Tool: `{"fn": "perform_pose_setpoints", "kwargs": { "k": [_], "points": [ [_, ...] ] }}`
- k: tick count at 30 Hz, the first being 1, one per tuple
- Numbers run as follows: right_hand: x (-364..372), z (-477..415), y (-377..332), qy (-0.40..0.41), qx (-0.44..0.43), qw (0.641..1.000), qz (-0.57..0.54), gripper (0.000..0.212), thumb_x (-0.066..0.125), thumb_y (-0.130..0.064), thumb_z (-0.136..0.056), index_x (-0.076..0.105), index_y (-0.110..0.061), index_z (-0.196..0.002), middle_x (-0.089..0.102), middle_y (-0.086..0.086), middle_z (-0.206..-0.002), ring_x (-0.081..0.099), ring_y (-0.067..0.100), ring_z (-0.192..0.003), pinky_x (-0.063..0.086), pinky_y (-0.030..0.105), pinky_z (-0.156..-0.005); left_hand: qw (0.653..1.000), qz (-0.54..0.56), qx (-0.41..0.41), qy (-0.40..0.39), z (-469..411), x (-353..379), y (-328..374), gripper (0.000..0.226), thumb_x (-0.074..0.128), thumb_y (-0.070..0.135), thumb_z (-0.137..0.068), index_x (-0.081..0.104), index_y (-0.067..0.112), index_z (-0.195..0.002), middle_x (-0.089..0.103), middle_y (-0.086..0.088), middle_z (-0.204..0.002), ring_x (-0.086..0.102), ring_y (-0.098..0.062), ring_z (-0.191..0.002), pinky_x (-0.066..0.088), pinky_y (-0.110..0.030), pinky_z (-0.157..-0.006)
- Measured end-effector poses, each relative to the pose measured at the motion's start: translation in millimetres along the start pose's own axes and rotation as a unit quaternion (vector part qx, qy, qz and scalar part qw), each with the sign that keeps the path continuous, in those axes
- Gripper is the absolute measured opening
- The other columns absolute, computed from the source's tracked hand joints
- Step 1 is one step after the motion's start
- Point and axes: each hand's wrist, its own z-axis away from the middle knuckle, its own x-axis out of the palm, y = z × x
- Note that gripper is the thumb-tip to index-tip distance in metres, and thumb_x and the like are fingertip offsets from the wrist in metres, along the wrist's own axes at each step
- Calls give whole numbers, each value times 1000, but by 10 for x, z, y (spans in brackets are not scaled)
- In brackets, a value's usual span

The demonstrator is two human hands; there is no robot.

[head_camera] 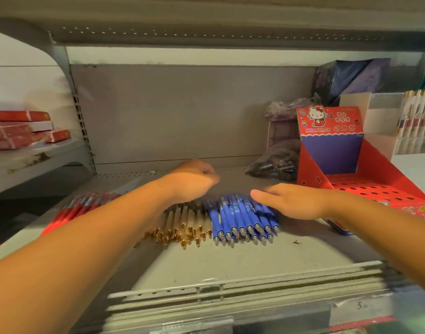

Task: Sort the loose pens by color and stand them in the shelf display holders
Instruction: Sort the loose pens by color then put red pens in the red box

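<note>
1. Your left hand [194, 180] is over the middle of the shelf [230, 261], above the far ends of the cream pens. Its fingers are curled under and it is blurred, so you cannot tell whether it holds a pen.
2. Your right hand [292, 201] is flat with its fingers straight, pointing left, and lies on the far ends of the blue pens. The two hands are apart, the left one farther back than the right.
3. The pens lie on the shelf in three groups by color, with their tips pointing toward you:
   - The red pens [86, 206] are at the left, partly hidden by your left forearm.
   - The cream pens [182, 225] with gold tips are in the middle.
   - The blue pens [242, 219] with clear tips are just beside them on the right.
4. The red display holder [311, 165] stands at the right, near your right wrist. It has a cartoon cat on its header card and a stepped top full of holes, and no pen shows in the holes you can see.
5. A dark plastic bag [274, 165] lies far right, just left of the holder.
6. A white display box [414, 121] of pens stands behind the holder at the far right.
7. Red boxes [21, 131] are stacked on the neighbouring shelf at the left.
</note>
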Motion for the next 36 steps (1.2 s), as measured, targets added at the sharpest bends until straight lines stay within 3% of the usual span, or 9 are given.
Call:
{"fn": "perform_pose_setpoints", "kwargs": {
  "k": [5,11,14,17,21,24,26,29,36],
  "points": [
    [-83,-103,-220,19,19,998,61,102,21,-84,-71,51,-14,-139,50,6,-146,47,23,-131,31,31,-110,997,-35,-27,56,438,-282,-366,21,52,31,-97,67,22,-108,61,5,-103,54,-10,-88,38,-18,-66],
    [54,-253,-724,82,-19,993,77,51,45,-67,-91,66,-21,-100,69,2,-100,63,22,-93,51,41,-88,989,-42,-89,114,945,-597,-811,29,56,29,-93,69,4,-92,71,-10,-94,65,-29,-90,50,-37,-83],
    [219,-335,-1124,67,-59,995,40,42,52,-56,-94,71,-19,-98,71,0,-96,64,16,-89,53,41,-87,982,-55,-127,125,1135,-744,-1031,20,57,28,-90,56,16,-74,54,-4,-75,49,-20,-69,39,-32,-69],
    [387,-472,-1500,71,-73,994,25,40,55,-53,-93,72,-18,-101,70,0,-99,63,13,-89,54,39,-86,979,-44,-149,132,1270,-882,-1245,37,57,24,-86,35,17,-57,31,-1,-54,28,-19,-53,23,-31,-59],
    [594,-735,-1999,72,-72,995,-1,45,58,-50,-91,71,-7,-93,69,16,-94,60,16,-79,48,33,-74,970,-14,-205,131,1347,-1046,-1528,41,60,23,-84,32,16,-55,28,3,-44,27,-21,-50,21,-31,-56],
    [725,-904,-2380,76,-65,995,4,49,58,-41,-92,65,7,-95,64,30,-103,55,27,-70,42,34,-64,965,-3,-239,105,1318,-1060,-1687,32,62,32,-83,47,12,-63,46,-7,-58,45,-26,-59,32,-33,-59],
    [790,-996,-2577,72,-56,996,18,44,56,-36,-93,65,7,-94,66,29,-103,54,29,-70,41,34,-61,966,-7,-245,86,1232,-1046,-1748,32,63,39,-83,64,7,-84,66,-18,-89,63,-35,-87,47,-37,-72],
    [856,-1151,-2760,52,-29,997,40,27,58,-26,-93,67,0,-91,62,21,-88,49,24,-64,36,27,-52,969,-34,-243,38,1072,-1003,-1770,44,55,40,-92,64,4,-117,62,-19,-125,59,-36,-112,47,-37,-89],
    [961,-1473,-2793,24,-7,999,38,25,65,-33,-91,69,-9,-98,67,9,-91,58,23,-75,43,26,-62,948,18,-315,-38,823,-970,-1773,46,39,41,-102,62,1,-108,67,-22,-100,58,-27,-58,51,-39,-67]
  ]
}}
